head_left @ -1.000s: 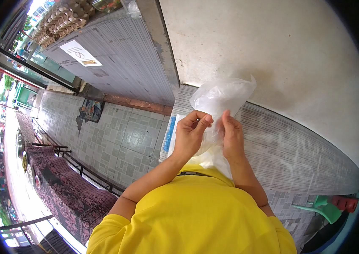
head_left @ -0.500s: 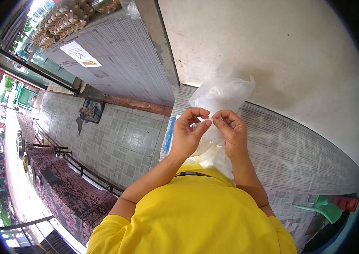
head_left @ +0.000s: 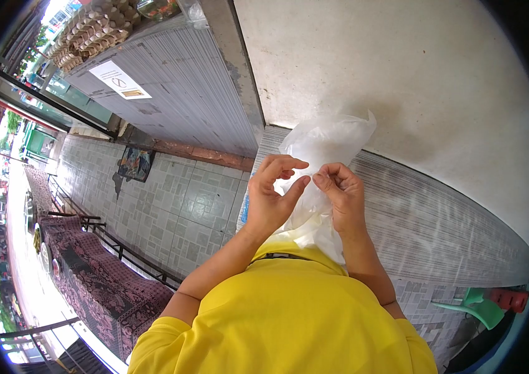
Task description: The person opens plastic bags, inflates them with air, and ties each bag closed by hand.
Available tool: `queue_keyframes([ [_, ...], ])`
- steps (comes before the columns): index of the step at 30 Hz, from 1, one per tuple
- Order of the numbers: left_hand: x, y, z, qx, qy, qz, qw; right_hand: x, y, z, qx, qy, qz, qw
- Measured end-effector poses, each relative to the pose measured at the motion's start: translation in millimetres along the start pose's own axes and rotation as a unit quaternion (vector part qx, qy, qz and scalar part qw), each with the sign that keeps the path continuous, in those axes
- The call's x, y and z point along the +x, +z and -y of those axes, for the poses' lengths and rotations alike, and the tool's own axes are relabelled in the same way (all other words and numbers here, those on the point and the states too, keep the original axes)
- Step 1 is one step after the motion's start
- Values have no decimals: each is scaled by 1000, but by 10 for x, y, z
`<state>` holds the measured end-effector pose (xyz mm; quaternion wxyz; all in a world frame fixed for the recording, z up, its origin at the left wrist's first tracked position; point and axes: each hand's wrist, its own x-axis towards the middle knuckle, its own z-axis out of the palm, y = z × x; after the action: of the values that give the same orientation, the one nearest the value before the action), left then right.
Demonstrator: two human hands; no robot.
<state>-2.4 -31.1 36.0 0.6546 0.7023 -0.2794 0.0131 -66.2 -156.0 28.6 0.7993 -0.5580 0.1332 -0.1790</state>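
A thin, translucent white plastic bag (head_left: pixel 327 138) lies on the striped bench in front of me, and more crumpled white plastic (head_left: pixel 311 230) hangs down towards my waist. My left hand (head_left: pixel 275 190) is raised over it, thumb and fingertips apart in a C shape, with nothing seen between them. Close beside it, my right hand (head_left: pixel 344 193) pinches thumb against forefinger at what looks like the bag's edge; the pinched bit is tiny and partly hidden. A blue item (head_left: pixel 245 209) shows only in part behind my left hand.
The striped grey bench (head_left: pixel 426 218) runs along a pale wall (head_left: pixel 401 62). Stacked egg trays (head_left: pixel 93 34) sit on a counter (head_left: pixel 171 81) at upper left. A patterned cloth (head_left: pixel 90 268) covers a table at left. A green plastic piece (head_left: pixel 479 308) is at lower right.
My left hand has opened, its thumb and fingers spreading, and moved slightly left, away from my right hand. My right hand keeps its pinch in nearly the same place.
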Motion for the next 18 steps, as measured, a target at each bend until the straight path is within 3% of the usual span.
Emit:
queue_keyframes([
  [7, -8, -21, 14, 66, 65, -7, 996, -9, 9, 16, 3, -9, 16, 1000],
  [10, -25, -16, -36, 46, 9, 1, 999, -27, 16, 67, -9, 34, 24, 999],
  [18, -78, 42, 30, 35, -4, -54, 998, -11, 29, 29, -86, -33, 26, 995],
])
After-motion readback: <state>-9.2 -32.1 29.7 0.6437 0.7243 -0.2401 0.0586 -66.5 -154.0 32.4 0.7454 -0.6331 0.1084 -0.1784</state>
